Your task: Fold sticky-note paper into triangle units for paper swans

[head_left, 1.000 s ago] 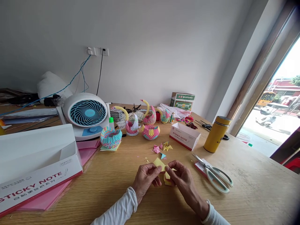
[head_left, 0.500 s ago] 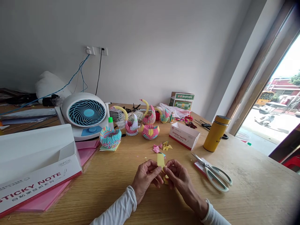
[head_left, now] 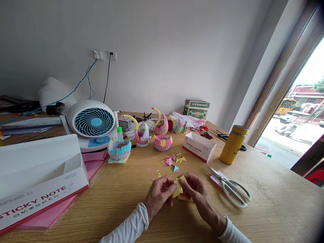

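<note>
Between my left hand (head_left: 162, 190) and my right hand (head_left: 193, 187) is a small folded piece of yellow paper (head_left: 177, 190). Both thumbs press on its face, and the fingers behind it are partly hidden. More yellow paper (head_left: 184, 197) lies on the table beneath my hands. Just beyond my fingers sit a blue folded triangle (head_left: 175, 168), pink folded triangles (head_left: 169, 160) and yellow folded triangles (head_left: 180, 158). Scissors (head_left: 231, 189) rest to the right of my right hand, partly over a small packet.
A white sticky note box (head_left: 198, 146) and a yellow flask (head_left: 234, 144) stand at the right. Folded-paper swans (head_left: 161, 126) and a blue paper bowl (head_left: 118, 148) are farther back. At the left are a fan (head_left: 95, 123) and a large open box (head_left: 43, 182).
The yellow paper, upright before, is now tilted and lower between my hands. My right thumb has shifted up along it, and the blue triangle has come into fuller view.
</note>
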`<state>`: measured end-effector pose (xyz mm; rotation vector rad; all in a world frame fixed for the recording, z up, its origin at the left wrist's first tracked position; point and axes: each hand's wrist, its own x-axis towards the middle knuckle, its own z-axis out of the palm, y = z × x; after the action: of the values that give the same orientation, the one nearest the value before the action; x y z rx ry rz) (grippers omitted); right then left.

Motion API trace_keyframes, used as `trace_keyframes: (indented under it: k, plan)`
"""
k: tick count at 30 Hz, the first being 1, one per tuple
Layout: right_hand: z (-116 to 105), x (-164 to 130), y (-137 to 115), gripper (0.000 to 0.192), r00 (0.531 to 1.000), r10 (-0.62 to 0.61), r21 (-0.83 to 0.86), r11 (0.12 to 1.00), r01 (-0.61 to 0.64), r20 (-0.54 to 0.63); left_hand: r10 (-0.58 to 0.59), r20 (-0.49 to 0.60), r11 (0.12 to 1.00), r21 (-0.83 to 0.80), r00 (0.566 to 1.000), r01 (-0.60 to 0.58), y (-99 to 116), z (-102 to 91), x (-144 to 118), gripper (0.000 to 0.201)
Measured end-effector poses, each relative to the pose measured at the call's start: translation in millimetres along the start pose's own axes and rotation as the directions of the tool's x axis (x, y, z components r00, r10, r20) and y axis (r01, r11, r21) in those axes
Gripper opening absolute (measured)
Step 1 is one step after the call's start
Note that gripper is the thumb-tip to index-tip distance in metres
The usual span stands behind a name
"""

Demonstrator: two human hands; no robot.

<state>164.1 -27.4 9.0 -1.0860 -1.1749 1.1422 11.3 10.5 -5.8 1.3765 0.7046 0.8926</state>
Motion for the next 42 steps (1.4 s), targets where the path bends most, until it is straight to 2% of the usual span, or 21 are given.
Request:
trace_keyframes:
  k: [6,13,19,26,31,36,39,42]
  plan:
    - [-4,4,12,0.038,0.999,-0.027,-0.005,1.000,0.027,0.026,-0.034,-0.004,0.999,0.040,0.999,0.034,4,1.0,-2,0.037]
    - [-5,3,11,0.034,0.999,-0.034,0.074,0.997,0.032,0.028,-0.046,-0.041,0.999,0.006,0.998,0.047,2,-1.5,1,0.036]
    - [-9,3,13,0.026,0.990,-0.091,0.100,0.992,0.080,0.112,-0.038,-0.037,0.999,-0.014,0.999,0.037,3,-3.7,2,0.037]
    - [-11,4,12,0.029,0.978,-0.118,0.076,0.991,0.107,0.170,-0.039,-0.041,0.999,-0.033,0.998,0.037,1,-5.3,3,0.040]
    - [-14,4,16,0.028,0.969,-0.169,-0.057,0.982,0.182,0.178,-0.044,-0.038,0.998,-0.046,0.998,0.042,3,-5.5,2,0.038]
    - [-12,2,14,0.016,0.954,-0.237,-0.237,0.932,0.276,0.182,-0.030,-0.041,0.999,-0.043,0.999,0.028,1,-6.7,3,0.037]
    - [-11,0,9,0.012,0.938,-0.276,-0.328,0.884,0.333,0.209,-0.022,-0.042,0.999,-0.028,0.999,0.021,-1,-7.4,4,0.037]
    - [-13,-4,3,0.010,0.927,-0.264,-0.365,0.862,0.351,0.266,-0.006,-0.045,1.000,0.000,0.999,0.006,0,-7.1,4,0.038]
